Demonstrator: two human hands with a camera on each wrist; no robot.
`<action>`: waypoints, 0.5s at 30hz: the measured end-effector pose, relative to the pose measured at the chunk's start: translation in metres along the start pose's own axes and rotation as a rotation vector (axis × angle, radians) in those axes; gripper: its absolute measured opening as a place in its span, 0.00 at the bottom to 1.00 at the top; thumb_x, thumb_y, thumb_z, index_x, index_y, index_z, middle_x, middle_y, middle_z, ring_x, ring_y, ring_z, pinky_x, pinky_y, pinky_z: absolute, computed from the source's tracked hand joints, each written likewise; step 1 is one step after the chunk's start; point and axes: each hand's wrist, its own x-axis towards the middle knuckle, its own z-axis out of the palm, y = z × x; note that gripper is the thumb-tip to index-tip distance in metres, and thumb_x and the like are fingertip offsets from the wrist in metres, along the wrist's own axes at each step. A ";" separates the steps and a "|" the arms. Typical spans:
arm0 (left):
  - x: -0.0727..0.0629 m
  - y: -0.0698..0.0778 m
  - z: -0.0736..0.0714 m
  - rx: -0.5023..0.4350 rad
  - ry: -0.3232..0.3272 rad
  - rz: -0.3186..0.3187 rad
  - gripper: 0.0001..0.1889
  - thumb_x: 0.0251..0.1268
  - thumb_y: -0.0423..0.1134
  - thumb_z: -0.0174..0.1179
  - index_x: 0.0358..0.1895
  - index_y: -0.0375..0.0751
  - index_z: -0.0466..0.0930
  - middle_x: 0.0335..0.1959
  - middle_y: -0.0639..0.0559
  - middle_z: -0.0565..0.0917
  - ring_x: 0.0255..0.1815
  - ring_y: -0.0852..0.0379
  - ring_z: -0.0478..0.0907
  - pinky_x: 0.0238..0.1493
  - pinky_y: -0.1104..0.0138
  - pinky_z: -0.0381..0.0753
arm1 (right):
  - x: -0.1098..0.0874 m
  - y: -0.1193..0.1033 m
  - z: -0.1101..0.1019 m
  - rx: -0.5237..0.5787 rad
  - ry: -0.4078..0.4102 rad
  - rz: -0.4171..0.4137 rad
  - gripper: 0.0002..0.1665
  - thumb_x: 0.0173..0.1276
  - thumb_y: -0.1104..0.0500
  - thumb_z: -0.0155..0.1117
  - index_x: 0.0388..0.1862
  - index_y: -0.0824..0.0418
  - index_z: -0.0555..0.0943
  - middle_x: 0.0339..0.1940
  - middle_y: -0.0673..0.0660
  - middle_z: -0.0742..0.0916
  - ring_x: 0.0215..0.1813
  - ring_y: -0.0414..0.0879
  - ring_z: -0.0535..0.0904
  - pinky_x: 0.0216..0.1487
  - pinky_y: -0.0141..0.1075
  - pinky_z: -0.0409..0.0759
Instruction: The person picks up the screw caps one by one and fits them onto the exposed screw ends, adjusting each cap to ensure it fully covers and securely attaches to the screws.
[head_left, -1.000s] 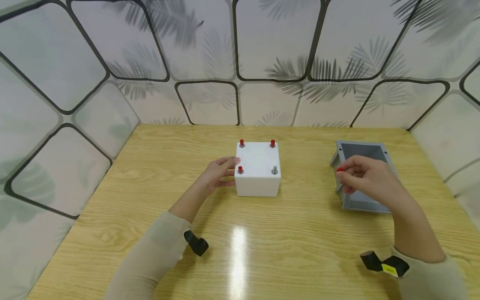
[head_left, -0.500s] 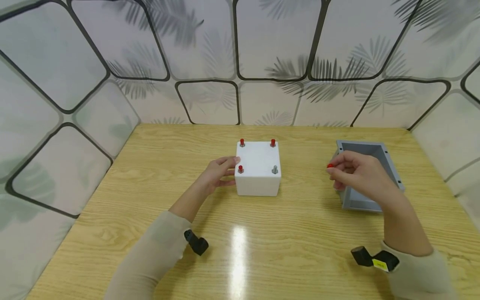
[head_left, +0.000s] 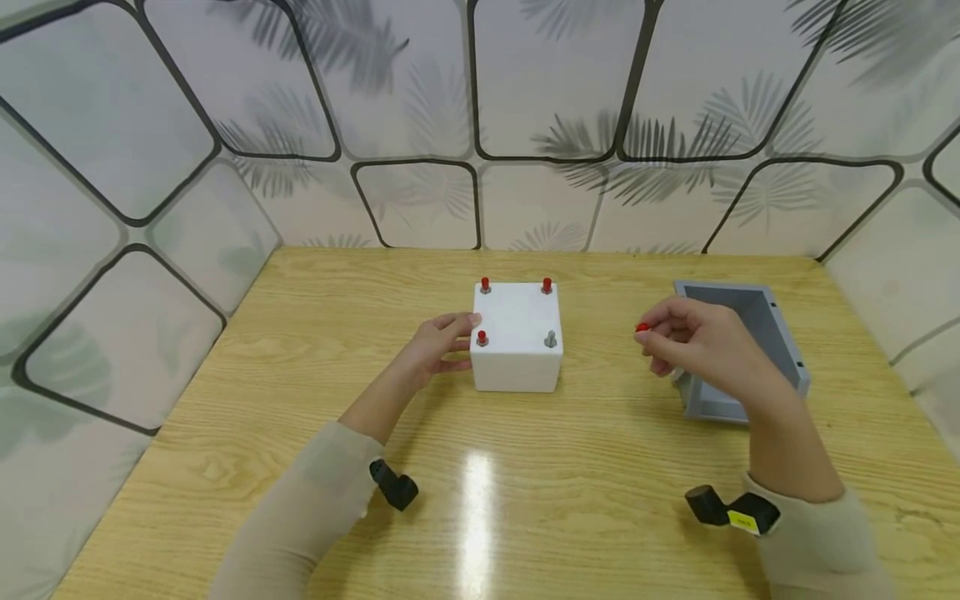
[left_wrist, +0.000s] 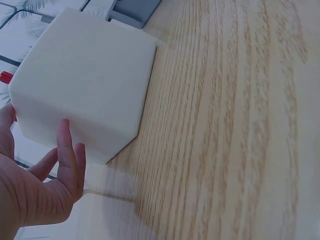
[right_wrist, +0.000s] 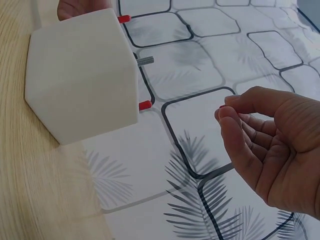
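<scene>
A white box (head_left: 516, 317) stands on the wooden table, with threaded bolts rising from its top corners. Red caps cover the far-left bolt (head_left: 485, 284), the far-right bolt (head_left: 547, 286) and the near-left bolt (head_left: 482, 338). The near-right bolt (head_left: 551, 339) is bare metal. Against the box's left side rests my left hand (head_left: 437, 350), thumb at the top edge and fingers fairly straight on the side wall. My right hand (head_left: 697, 346) pinches a small red cap (head_left: 642, 327) between thumb and forefinger, right of the box and apart from it; the fingers mostly hide this cap in the right wrist view.
A grey bin (head_left: 789, 350) sits on the right of the table, partly behind my right hand and forearm; its contents cannot be made out. Behind the wooden table (head_left: 360, 300) rises a patterned wall covering (head_left: 540, 204).
My right hand has moved left from over the grey bin toward the white box, carrying the red cap. The left hand and the box have stayed in place.
</scene>
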 end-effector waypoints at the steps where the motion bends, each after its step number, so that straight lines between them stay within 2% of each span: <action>1: 0.000 0.000 0.000 0.001 0.001 -0.002 0.30 0.63 0.53 0.59 0.66 0.46 0.66 0.60 0.45 0.74 0.59 0.48 0.74 0.49 0.60 0.82 | 0.001 -0.001 0.001 0.008 0.000 0.001 0.09 0.67 0.58 0.62 0.41 0.62 0.78 0.26 0.53 0.85 0.25 0.46 0.82 0.28 0.37 0.84; 9: 0.001 0.000 -0.001 -0.002 0.007 -0.002 0.30 0.63 0.53 0.59 0.66 0.46 0.67 0.60 0.45 0.75 0.59 0.48 0.74 0.48 0.60 0.82 | 0.011 -0.006 0.015 0.044 0.004 -0.038 0.07 0.66 0.61 0.63 0.39 0.64 0.78 0.25 0.52 0.84 0.24 0.44 0.82 0.27 0.36 0.83; 15: 0.000 -0.001 -0.001 -0.007 0.004 0.002 0.30 0.63 0.53 0.60 0.66 0.46 0.67 0.60 0.45 0.75 0.58 0.48 0.74 0.49 0.60 0.82 | 0.017 -0.011 0.023 0.089 -0.027 -0.070 0.05 0.66 0.63 0.62 0.38 0.66 0.78 0.25 0.55 0.84 0.23 0.45 0.82 0.26 0.37 0.84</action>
